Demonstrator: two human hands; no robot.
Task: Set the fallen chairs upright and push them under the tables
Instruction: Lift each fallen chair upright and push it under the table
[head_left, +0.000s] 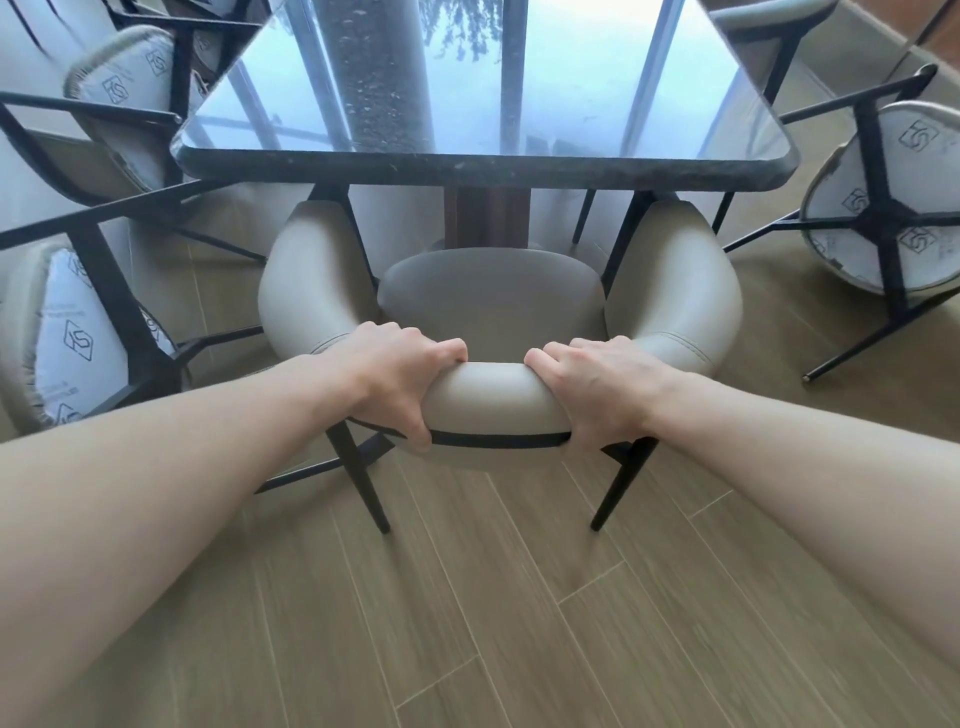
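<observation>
An upright beige padded chair with black legs stands in front of me, its seat front and arm tips just under the near edge of the dark glossy table. My left hand and my right hand both grip the top of its curved backrest, a little apart. A fallen chair lies on its side at the near left, seat underside facing me. Another fallen chair lies at the right, underside and black cross frame showing. A third lies at the far left.
The floor is wood-look planks. Another chair stands at the table's far right corner. The table's central pedestal is behind the upright chair's seat. Black legs of the fallen chairs jut toward the table on both sides.
</observation>
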